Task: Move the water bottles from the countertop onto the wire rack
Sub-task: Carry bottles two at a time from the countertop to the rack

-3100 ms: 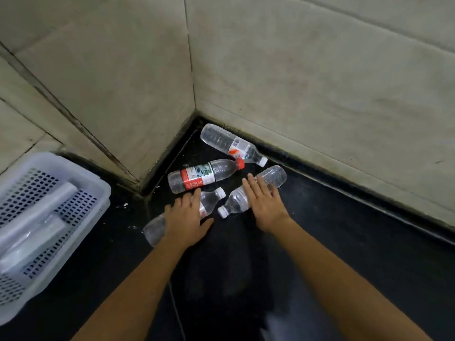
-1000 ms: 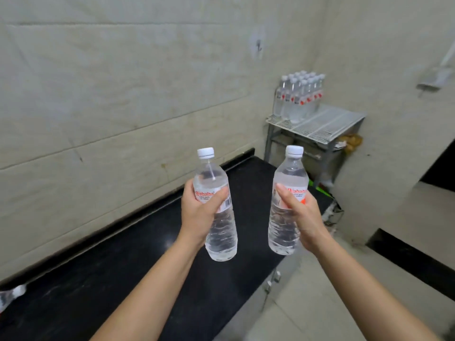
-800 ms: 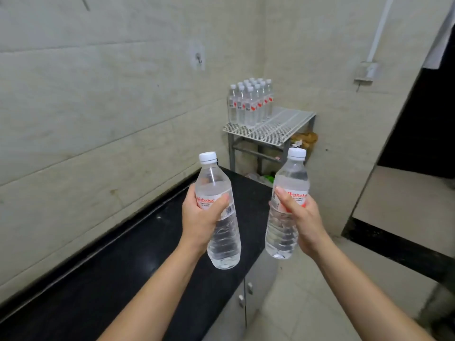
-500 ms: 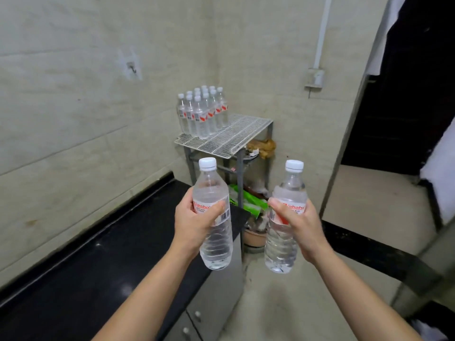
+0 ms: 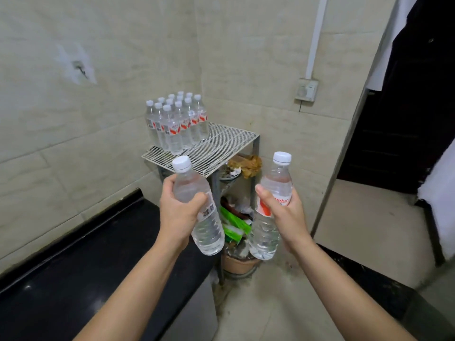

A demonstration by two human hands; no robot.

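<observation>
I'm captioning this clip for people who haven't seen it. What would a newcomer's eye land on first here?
First, the two clear water bottles held up in the middle of the view: one tilted in the left hand, one nearly upright in the right hand. Next, straight behind them in the corner, the cluster of bottles standing at the back left of the white wire rack, whose front and right part is bare.

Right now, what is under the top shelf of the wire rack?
Under the wire rack lie crumpled brown paper, green packets and a clay pot. The two held bottles cover part of that space.
</observation>
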